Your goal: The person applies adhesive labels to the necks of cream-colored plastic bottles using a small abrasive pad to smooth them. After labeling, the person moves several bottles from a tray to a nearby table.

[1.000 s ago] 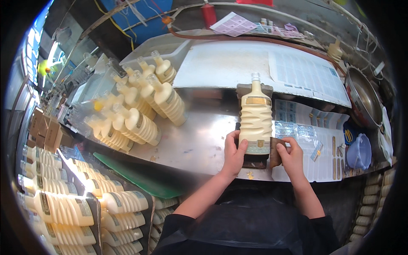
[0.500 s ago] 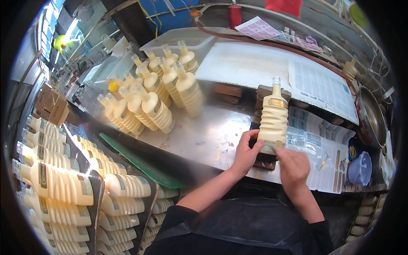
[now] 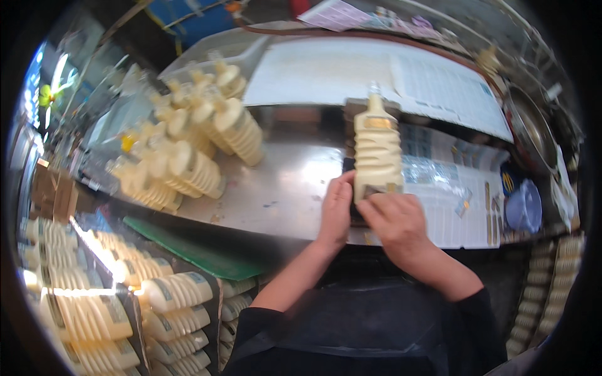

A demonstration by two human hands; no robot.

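Observation:
A cream-coloured ribbed bottle [image 3: 377, 153] with a clear neck lies on a dark block support [image 3: 348, 116], its neck pointing away from me. It carries a small gold label near the shoulder and a dark label [image 3: 378, 188] low on the body. Along the bottle's lower left side my left hand [image 3: 338, 210] grips it, fingers close together. My right hand [image 3: 398, 222] is closed across the lower end, its bent fingers on the lower label and covering part of it. Whether anything is pinched in them is hidden.
Several similar bottles [image 3: 194, 141] stand on the metal table [image 3: 285, 182] at the left. Stacked bottles [image 3: 179, 292] fill racks at the lower left, beside a green board [image 3: 188, 250]. White label sheets [image 3: 448, 216] and a purple basket [image 3: 523, 205] are at the right.
My right hand has moved leftward across the lower label. My left thumb has come off the label to the bottle's side. The whole view has shifted, with some blur.

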